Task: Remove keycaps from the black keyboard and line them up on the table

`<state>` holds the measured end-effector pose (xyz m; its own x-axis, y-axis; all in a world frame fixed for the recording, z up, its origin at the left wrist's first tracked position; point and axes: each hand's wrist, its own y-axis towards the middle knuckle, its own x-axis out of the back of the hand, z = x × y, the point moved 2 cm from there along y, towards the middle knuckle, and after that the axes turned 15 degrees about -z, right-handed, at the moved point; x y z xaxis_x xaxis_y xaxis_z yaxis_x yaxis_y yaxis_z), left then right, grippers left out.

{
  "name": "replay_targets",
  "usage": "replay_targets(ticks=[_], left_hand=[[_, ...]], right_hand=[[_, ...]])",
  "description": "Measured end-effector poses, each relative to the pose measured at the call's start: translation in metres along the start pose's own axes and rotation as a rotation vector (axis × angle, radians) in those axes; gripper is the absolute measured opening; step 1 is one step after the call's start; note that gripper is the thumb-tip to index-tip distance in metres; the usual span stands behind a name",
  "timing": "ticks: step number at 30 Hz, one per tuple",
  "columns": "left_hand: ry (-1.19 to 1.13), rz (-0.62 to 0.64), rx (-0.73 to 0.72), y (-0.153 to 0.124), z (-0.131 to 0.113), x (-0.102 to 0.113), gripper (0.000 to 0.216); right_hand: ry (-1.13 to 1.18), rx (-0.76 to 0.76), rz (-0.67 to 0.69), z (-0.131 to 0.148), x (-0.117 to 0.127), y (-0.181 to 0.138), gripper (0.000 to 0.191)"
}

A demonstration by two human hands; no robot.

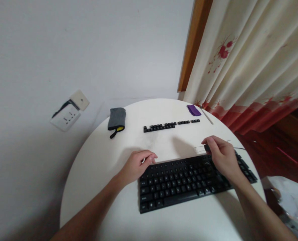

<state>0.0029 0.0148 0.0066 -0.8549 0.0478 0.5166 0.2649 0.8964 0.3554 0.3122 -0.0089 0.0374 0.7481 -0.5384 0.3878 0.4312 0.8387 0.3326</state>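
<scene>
A black keyboard (pixel 186 182) lies on a round white table (pixel 101 167) in front of me. My left hand (pixel 138 164) rests at the keyboard's top left corner with its fingers curled together; whether it holds anything is hidden. My right hand (pixel 222 157) hovers over the keyboard's upper right part and pinches a small black keycap (pixel 207 147) with a thin wire tool beside it. A row of removed black keycaps (pixel 169 126) is laid out on the table beyond the keyboard.
A grey pouch with a yellow and black end (pixel 116 120) lies at the back left of the table. A purple cloth (pixel 194 109) sits at the back right. A wall socket (pixel 68 115) hangs loose on the left wall. Curtains (pixel 251 60) hang at right.
</scene>
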Motion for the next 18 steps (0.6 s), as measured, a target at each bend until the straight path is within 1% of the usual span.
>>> replay_targets(ticks=[2, 7, 13, 18], left_hand=[[0.019, 0.008, 0.005, 0.0, 0.001, -0.001, 0.027], [0.054, 0.031, 0.005, 0.0, 0.007, -0.003, 0.026], [0.074, 0.045, 0.0, 0.002, 0.005, -0.003, 0.026], [0.086, 0.055, -0.001, 0.003, 0.003, -0.004, 0.027]], right_hand=[[-0.02, -0.015, 0.033, -0.006, -0.001, -0.004, 0.036], [-0.086, 0.024, 0.148, -0.012, -0.005, -0.009, 0.036], [-0.191, 0.099, 0.295, -0.006, -0.009, -0.017, 0.036], [-0.213, 0.075, 0.359, -0.004, -0.009, -0.017, 0.036]])
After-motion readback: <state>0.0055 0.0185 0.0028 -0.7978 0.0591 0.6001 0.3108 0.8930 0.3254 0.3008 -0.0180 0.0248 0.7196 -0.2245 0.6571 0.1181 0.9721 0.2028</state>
